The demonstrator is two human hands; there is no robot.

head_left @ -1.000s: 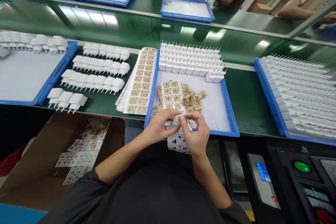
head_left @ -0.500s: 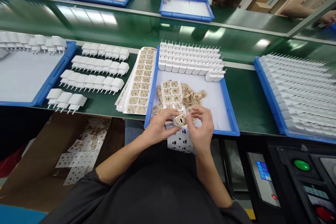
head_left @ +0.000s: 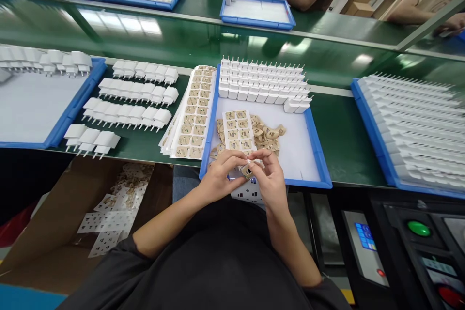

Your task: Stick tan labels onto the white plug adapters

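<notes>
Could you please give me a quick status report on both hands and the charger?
Left hand and right hand both grip charger over blue tray. Sticker sheet just beyond. Nothing blocking.

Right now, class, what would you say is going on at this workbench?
A person holds one small white charger plug between the left hand and the right hand, over the near edge of a blue tray. In that tray stand rows of white plugs, a tan sticker sheet and loose sticker backings. More plugs lie in rows on the green belt. Spent sheets fill a cardboard box below.
</notes>
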